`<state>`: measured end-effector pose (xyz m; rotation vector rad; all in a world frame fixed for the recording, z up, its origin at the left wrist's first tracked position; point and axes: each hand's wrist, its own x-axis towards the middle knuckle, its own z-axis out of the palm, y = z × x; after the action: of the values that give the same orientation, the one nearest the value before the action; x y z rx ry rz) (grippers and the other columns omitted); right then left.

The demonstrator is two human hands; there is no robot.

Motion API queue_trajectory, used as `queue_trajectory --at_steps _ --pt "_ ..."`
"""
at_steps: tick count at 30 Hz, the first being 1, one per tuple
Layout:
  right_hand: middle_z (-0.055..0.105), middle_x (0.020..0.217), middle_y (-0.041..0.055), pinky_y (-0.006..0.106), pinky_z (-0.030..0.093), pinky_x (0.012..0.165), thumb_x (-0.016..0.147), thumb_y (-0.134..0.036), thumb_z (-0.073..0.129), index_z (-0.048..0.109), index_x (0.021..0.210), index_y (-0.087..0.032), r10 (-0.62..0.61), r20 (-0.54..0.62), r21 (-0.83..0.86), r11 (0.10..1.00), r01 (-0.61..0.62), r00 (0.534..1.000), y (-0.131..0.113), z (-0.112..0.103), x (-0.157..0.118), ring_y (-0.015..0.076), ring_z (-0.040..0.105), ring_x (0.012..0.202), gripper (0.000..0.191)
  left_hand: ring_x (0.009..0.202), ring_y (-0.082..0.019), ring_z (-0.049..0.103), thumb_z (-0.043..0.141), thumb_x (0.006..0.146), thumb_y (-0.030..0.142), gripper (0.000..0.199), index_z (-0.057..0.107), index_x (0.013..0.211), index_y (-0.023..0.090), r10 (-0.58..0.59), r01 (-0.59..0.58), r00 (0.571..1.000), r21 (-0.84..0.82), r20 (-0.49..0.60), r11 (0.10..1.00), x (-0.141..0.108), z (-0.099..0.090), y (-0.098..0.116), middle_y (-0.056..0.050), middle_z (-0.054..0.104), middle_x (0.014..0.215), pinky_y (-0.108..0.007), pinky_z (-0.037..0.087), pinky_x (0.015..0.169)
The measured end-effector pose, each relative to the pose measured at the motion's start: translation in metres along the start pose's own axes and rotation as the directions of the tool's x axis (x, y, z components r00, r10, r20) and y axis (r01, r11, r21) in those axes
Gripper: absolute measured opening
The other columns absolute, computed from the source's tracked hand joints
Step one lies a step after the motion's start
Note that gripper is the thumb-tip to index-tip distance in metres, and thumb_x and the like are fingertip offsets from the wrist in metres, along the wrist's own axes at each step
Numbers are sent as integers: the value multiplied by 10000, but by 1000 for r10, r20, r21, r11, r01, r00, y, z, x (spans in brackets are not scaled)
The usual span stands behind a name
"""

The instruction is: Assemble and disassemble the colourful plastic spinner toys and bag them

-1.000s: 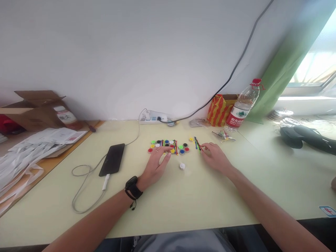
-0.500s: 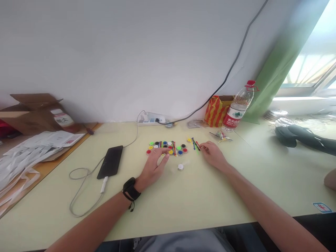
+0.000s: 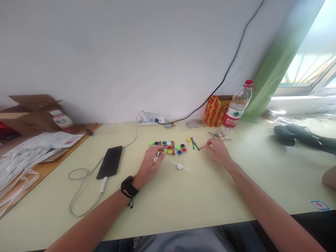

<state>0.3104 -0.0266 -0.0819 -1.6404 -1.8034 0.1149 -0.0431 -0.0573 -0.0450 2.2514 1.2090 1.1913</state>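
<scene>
Several small round pieces in many colours lie together mid-table, among them a blue disc (image 3: 179,152). Thin coloured sticks lie across them. My left hand (image 3: 153,159) rests over the left part of this group, fingers apart, hiding some discs. To the right is a small bunch of blue, black and green sticks (image 3: 194,145). My right hand (image 3: 215,149) is closed in a pinch on the end of a red stick (image 3: 203,147), which points left toward the bunch. A white round piece (image 3: 180,167) sits nearer to me, with a faint blurred streak on either side.
A phone (image 3: 109,162) with a cable lies at left, beside white packages (image 3: 49,145) and a cardboard box (image 3: 34,113). A power strip (image 3: 149,119), striped bag (image 3: 214,112) and water bottle (image 3: 235,110) stand at the back. A black object (image 3: 301,138) is at right.
My right hand has moved slightly right, drawing the red stick away from the small bunch. My left hand has shifted a little left. The blurred streak by the white piece has changed direction.
</scene>
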Motion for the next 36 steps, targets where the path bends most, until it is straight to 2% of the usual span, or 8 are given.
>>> queue_trajectory --at_steps 2,4,6,9,12,18,23,36 --pt "671 942 90 417 446 829 865 -218 509 523 856 -237 70 -51 77 995 -66 996 -1 -5 0 295 588 992 26 1171 -239 580 492 1064 343 258 671 1238 279 23 -23 1000 12 -11 1000 0 0 1 -51 692 1229 -428 467 1024" --pt "666 918 79 380 449 730 908 -261 469 490 890 -241 156 -41 206 968 -145 987 -4 -9 0 263 598 879 35 1167 -243 572 493 1063 342 254 678 1225 276 32 -32 999 24 -21 999 0 1 1 -53 695 1214 -437 465 1029" --pt "647 877 61 349 430 655 934 -298 448 474 912 -243 182 -25 301 939 -167 983 -8 -12 -1 228 576 762 65 1155 -247 573 490 1063 350 259 682 1220 276 26 -26 999 30 -22 999 0 1 1 -56 697 1200 -444 469 1024" --pt "621 860 52 345 435 666 947 -318 451 497 957 -236 87 -29 339 938 -72 996 -17 -11 -4 215 565 743 94 1148 -251 576 492 1060 359 258 685 1210 276 12 -12 1000 30 -13 999 0 2 1 -57 700 1186 -445 468 1015" --pt "650 928 68 345 464 712 963 -318 452 530 1064 -234 -24 39 379 925 8 999 -30 -6 -9 226 608 822 153 1157 -252 573 501 1055 355 246 686 1197 277 4 -4 1000 26 11 1000 0 2 2 -53 699 1198 -443 461 1013" --pt "680 936 53 327 450 687 992 -283 409 600 1070 -244 -151 203 314 946 82 968 -52 0 -23 204 584 759 210 1122 -241 572 527 1043 341 223 673 1196 270 -27 26 999 21 28 999 -1 4 4 -44 698 1179 -434 457 1002" --pt "685 943 54 334 437 715 1006 -253 380 599 1051 -247 -179 188 228 964 135 966 -56 3 -25 218 594 797 224 1135 -248 574 542 1034 337 201 674 1171 269 -17 17 999 9 40 1000 -2 6 3 -44 705 1174 -434 465 993" --pt "700 930 65 320 436 702 999 -226 379 611 1034 -232 -164 164 170 976 136 973 -59 7 -24 219 610 795 235 1116 -233 591 551 1029 302 174 668 1152 264 -33 32 998 14 61 999 -3 9 1 -36 704 1190 -395 482 947"
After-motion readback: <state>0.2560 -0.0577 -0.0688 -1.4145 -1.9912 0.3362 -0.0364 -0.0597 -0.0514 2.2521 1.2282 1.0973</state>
